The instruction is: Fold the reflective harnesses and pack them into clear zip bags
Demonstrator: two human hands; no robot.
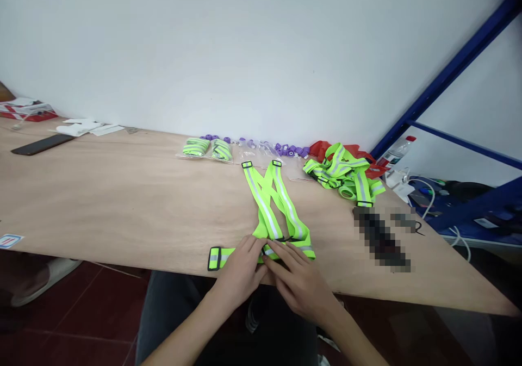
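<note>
Cloth harness (286, 198) with satiny stripes (267, 210) and smooth plastic buckles (219, 259), matt wooden tabletop (122, 203), glossy plastic bags (255, 153)

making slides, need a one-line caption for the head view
Left hand and right hand on a green harness at the table, bagged straps and a tangled pile beyond.

No wording, brand or number can be read for certain. Well to the left of the left fingers (249, 243), on the near edge of the wooden tabletop (122, 208), a white sticker with a blue border (11, 240) bears a short mark, too small and slanted to tell as digits or letters. Far beyond the right fingers (285, 257) and to their right, a red-capped plastic bottle (402, 149) wears a printed label (390, 158), its lettering illegible. Far beyond the left fingers, leftward, a red-and-white box (30, 115) shows no legible print.
</note>
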